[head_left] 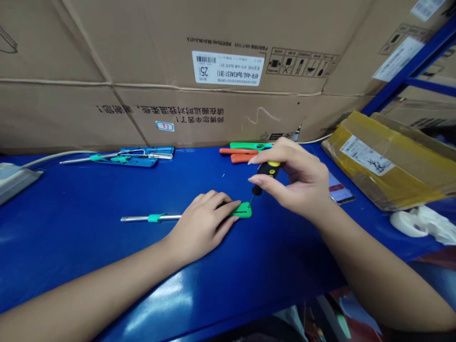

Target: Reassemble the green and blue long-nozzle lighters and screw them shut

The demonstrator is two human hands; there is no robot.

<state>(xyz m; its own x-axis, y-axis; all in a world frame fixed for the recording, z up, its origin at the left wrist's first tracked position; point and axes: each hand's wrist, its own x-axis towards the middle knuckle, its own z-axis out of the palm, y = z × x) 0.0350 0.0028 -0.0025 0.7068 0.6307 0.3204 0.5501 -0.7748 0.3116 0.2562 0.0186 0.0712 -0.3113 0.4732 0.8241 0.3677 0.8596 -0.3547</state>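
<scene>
My left hand [206,221] presses a green handle [244,210] down on the blue table, its fingers wrapped over the handle's left part. A thin metal rod [135,219] with a green clip [154,218] comes out to the left from under that hand. In my right hand [295,175] is a black and yellow screwdriver [268,170], held tilted between thumb and fingers. Its tip meets the right end of the green handle; whether a screw sits there is too small to tell.
Blue tools [137,159] with a metal rod lie at the back left, green and orange pieces [242,157] at the back centre. A power strip [17,180] is far left. On the right are a phone [340,190], a taped box [388,166] and a white roll [408,224]. Cartons [160,57] stand behind.
</scene>
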